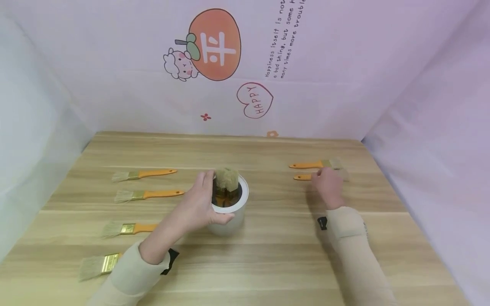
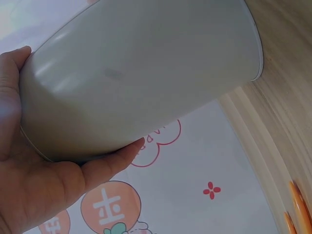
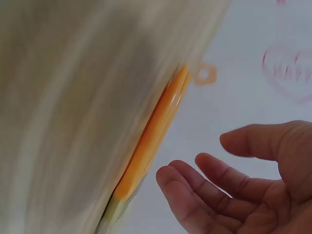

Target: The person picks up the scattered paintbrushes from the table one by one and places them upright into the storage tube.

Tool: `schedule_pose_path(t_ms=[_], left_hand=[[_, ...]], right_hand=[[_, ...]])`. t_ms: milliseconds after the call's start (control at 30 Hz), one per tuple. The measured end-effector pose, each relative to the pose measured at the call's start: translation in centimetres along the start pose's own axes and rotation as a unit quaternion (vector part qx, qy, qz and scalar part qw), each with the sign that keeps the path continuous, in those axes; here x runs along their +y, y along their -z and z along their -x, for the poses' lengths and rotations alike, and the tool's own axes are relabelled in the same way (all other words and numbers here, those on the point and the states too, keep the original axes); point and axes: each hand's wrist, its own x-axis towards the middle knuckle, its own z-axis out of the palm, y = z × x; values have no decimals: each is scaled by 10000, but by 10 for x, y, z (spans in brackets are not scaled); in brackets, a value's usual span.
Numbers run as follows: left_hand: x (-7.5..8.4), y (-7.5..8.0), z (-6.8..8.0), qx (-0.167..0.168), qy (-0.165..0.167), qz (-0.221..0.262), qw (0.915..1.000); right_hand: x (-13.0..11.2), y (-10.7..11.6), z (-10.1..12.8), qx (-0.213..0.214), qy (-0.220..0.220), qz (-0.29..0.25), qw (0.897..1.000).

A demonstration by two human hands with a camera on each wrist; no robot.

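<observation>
Hands apart: left hand (image 1: 199,204) clamped round white bucket (image 1: 229,212), right hand (image 3: 243,190) loose-fingered beside orange brush (image 3: 153,141), fingers plain only in wrist view.

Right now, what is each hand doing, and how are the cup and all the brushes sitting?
Left hand: grips the white round container.
White round container: upright on the wooden table, brush bristles sticking up inside.
Right hand: fingers relaxed, holding nothing, over the nearer of the two right brushes.
Two orange-handled brushes on the right: lying flat.
Four orange-handled brushes on the left: lying flat, untouched.
</observation>
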Motion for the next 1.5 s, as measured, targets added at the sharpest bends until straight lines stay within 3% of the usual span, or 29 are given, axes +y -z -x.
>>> schedule_pose_path(t_ms=[133,300,433,633,767,1033,1500], left_hand=[[-1,2,1,-17,17,-55,10000],[2,4,1,-20,-27,-62,10000],[2,5,1,-46,-38,-75,10000],[3,4,1,-123,13,7,9999],[4,2,1,-175,100,46,9998],[5,2,0,-172,134,-15,9998],[-1,5,1,-142,238,18,9996]], right_hand=[[18,1,-6,-19,-219,110,9997],[34,2,-12,-725,-411,563,9949],[35,1,-18,-986,-643,971,9883],[26,-2,-30,-1542,-1581,1664,9610],[23,-4,-36,-1849,-1847,1980,9447],[27,1,-40,-1868,-1765,1795,9496],[21,-1,-40,-1869,-1783,1805,9491]])
